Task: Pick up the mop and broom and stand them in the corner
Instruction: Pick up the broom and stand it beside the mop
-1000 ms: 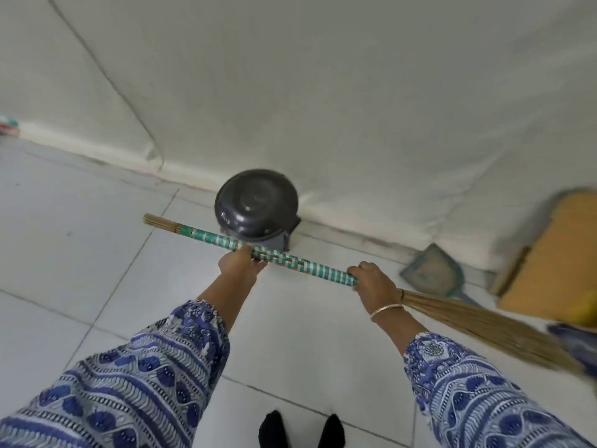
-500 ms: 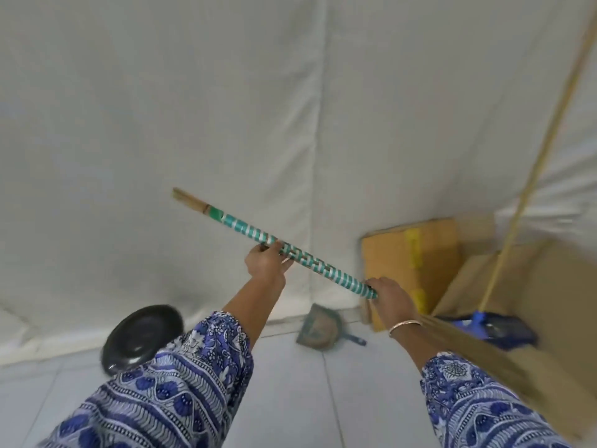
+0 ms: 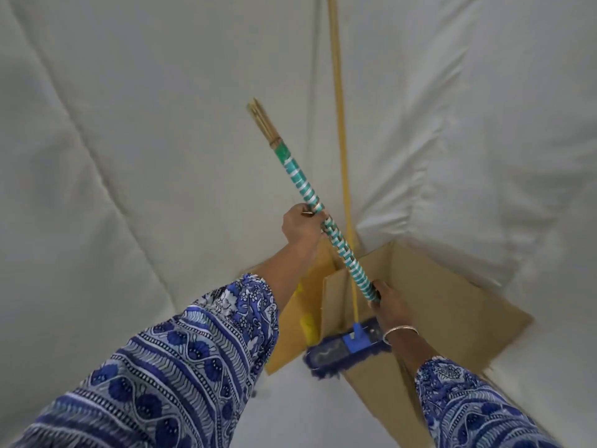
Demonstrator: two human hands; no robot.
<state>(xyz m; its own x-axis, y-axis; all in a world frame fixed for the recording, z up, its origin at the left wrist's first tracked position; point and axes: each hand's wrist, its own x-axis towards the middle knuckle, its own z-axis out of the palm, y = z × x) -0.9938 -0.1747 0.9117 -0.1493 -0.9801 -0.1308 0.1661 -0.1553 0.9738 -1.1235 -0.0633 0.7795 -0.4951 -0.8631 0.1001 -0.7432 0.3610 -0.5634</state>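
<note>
I hold the broom (image 3: 302, 185) by its green-and-white wrapped handle, tilted steeply with the straw end of the handle pointing up and left. My left hand (image 3: 302, 226) grips it mid-handle; my right hand (image 3: 389, 303) grips it lower down. The broom's bristles are hidden behind my right arm. The mop stands in the corner: its thin yellow pole (image 3: 339, 92) rises up the wall and its blue head (image 3: 342, 350) rests on the floor just below my right hand.
Flattened brown cardboard sheets (image 3: 452, 305) lean in the corner around the mop head. A cardboard piece with yellow tape (image 3: 307, 318) stands to the left of it. White cloth (image 3: 129, 156) covers both walls. Pale floor (image 3: 290, 415) shows at the bottom.
The view swung right to the corner. The broom went from nearly level to steeply upright, handle end up. The black round object and the dustpan dropped out of view.
</note>
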